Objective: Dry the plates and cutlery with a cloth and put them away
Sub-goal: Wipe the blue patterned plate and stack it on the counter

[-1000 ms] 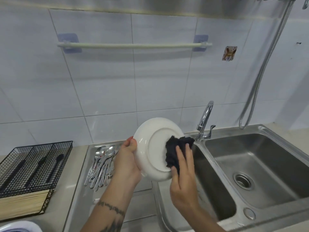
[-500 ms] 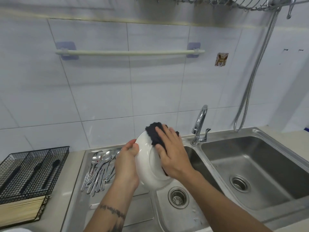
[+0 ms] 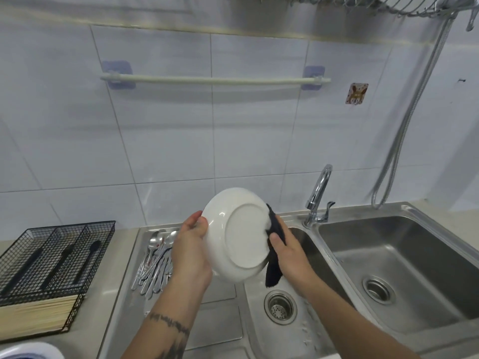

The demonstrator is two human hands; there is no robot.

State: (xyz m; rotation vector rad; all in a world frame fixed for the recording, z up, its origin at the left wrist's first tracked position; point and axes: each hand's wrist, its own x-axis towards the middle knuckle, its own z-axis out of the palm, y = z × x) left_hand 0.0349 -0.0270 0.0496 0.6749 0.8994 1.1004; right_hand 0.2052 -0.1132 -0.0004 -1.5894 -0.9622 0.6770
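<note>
While the left hand pinches the white plate by its rim above the sink basin, underside showing, the right hand clamps the dark cloth over its far edge, wiping mid-dry; next, racking it, I'd judge.

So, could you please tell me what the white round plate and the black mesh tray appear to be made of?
The white round plate looks like glazed ceramic: glossy highlights, raised foot ring. The black mesh tray looks like coated metal wire: thin matte grid.
</note>
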